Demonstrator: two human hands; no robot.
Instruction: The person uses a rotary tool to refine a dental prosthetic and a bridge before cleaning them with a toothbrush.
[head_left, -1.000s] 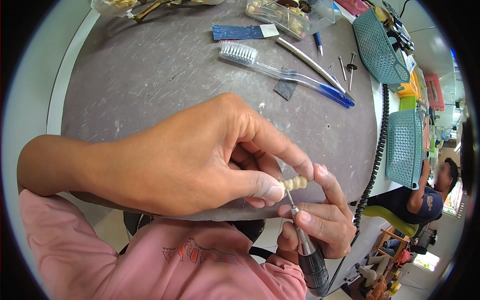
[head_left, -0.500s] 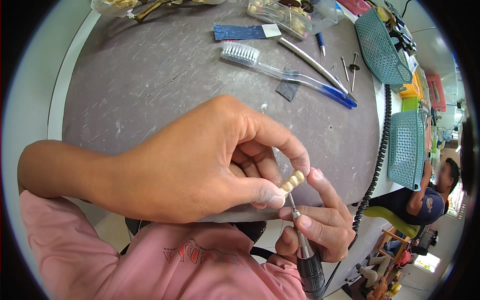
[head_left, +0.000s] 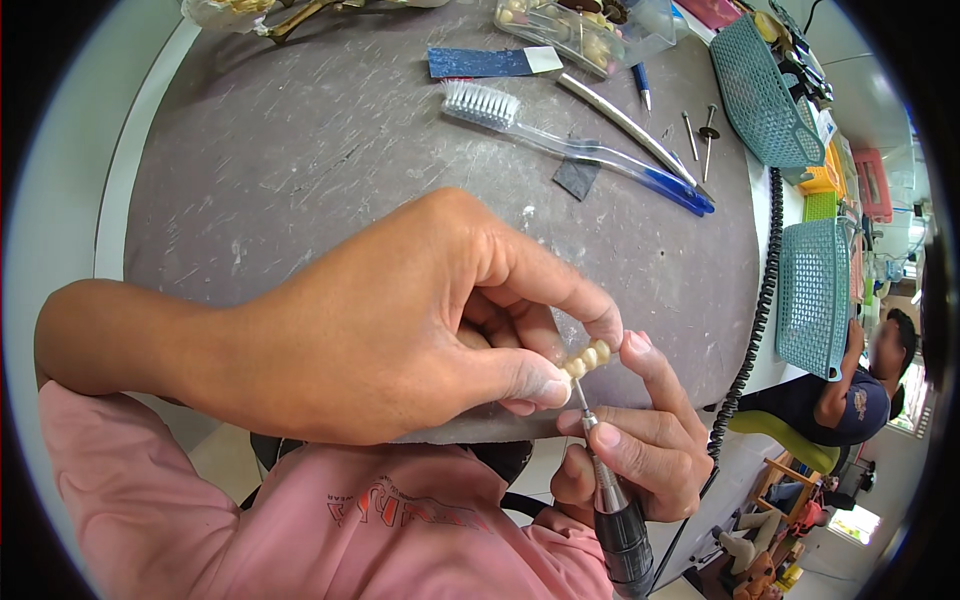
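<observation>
Between the thumb and index finger of my left hand (head_left: 430, 330) is a short row of cream-coloured artificial teeth, a dental bridge (head_left: 585, 361). My right hand (head_left: 655, 445) grips a rotary handpiece (head_left: 612, 500) with a dark body and silver neck, held like a pen. Its thin bur points up at the bridge's lower edge and appears to touch it. The right index finger stretches up beside the bridge, close to the left fingertip. Parts of the bridge are hidden by the left thumb and finger.
On the grey worktable (head_left: 300, 200) lie a toothbrush (head_left: 570, 146), a pale pointed tool (head_left: 630, 133), a blue strip (head_left: 480, 63) and small rotary bits (head_left: 708, 140). A clear box (head_left: 560, 35) stands at the back. Right are teal baskets (head_left: 810, 290), a coiled cord (head_left: 765, 290) and a seated person (head_left: 860, 400).
The bridge has turned slightly between the left fingers. The handpiece and right hand have shifted a little, the bur tip moving slightly left. The table items stay put.
</observation>
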